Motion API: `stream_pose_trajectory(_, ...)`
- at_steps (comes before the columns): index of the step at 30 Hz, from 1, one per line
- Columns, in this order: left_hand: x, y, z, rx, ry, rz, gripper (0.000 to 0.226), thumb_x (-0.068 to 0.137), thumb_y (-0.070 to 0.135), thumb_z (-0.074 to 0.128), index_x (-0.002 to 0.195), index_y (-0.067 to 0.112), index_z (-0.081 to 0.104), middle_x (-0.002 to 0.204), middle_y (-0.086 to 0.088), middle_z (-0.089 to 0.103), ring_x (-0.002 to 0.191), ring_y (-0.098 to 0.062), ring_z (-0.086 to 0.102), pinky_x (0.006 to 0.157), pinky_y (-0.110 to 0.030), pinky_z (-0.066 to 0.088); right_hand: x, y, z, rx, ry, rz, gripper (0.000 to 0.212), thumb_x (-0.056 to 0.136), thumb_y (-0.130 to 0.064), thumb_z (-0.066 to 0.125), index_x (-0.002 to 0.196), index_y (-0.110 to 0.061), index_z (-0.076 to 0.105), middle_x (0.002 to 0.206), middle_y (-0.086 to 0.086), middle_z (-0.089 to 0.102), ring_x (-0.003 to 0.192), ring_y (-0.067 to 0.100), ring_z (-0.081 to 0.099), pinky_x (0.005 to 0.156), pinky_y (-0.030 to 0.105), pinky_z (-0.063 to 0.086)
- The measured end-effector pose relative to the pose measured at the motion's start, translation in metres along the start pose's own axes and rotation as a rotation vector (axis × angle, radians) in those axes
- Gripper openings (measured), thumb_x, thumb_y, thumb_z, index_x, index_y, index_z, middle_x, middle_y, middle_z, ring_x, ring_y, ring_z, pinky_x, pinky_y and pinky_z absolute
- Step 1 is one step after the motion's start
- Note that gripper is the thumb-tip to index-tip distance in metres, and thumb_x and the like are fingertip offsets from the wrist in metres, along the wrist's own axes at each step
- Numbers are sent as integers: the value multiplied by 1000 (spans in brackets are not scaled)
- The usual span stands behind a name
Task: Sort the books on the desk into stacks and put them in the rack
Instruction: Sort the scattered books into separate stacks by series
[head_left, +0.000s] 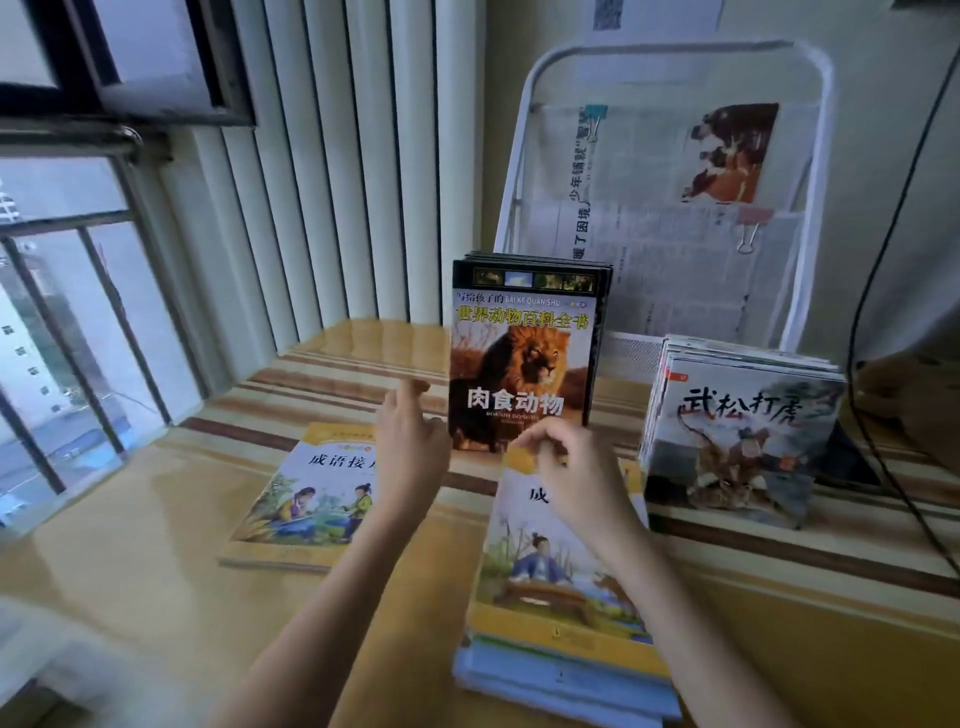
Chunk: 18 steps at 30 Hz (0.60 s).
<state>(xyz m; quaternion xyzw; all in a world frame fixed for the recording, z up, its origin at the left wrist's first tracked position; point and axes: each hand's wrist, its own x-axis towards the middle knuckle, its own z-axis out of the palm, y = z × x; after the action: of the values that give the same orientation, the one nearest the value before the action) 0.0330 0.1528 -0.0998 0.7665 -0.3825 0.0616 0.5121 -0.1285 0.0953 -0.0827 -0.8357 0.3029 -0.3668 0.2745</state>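
Note:
A set of black animal books (524, 364) with a lion cover stands upright at the foot of the white wire rack (675, 48). My left hand (410, 441) hovers by its lower left edge, fingers relaxed and holding nothing. Loosely curled, my right hand (566, 467) hangs in front of its lower right corner, above a flat stack of yellow and blue books (550, 587); I see nothing gripped. One yellow book (306, 499) lies alone to the left. A stack of tiger-cover books (743, 426) leans at the right.
Newspapers (649, 208) with binder clips fill the rack. The striped wooden desk (130, 571) runs up to a window (62, 312) and white blinds on the left. A black cable (872, 291) hangs down at the right, beside a dark object.

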Motion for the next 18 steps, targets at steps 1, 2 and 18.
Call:
stream_pose_trajectory(1,3,-22,-16,81,10,-89,39,79,-2,47,118,0,47,118,-20,52,111,-36,45,91,-43,36,3,-12,15,-17,-69,-27,29,93,-1,42,96,-15,67,93,-1,66,57,1,50,48,15,37)
stream_pose_trajectory(2,6,-44,-30,194,-8,-198,40,82,3,49,121,0,44,122,-22,50,114,-37,43,94,-44,36,5,-23,31,-60,-149,-47,29,94,-4,41,104,-15,65,96,2,66,59,4,50,48,17,35)
stream_pose_trajectory(18,23,-129,-112,-332,-189,-837,38,93,22,58,114,-9,56,76,-14,60,62,-24,58,49,-29,49,22,-59,138,456,-426,593,35,89,-14,48,122,-16,37,98,6,61,56,11,55,48,23,41)
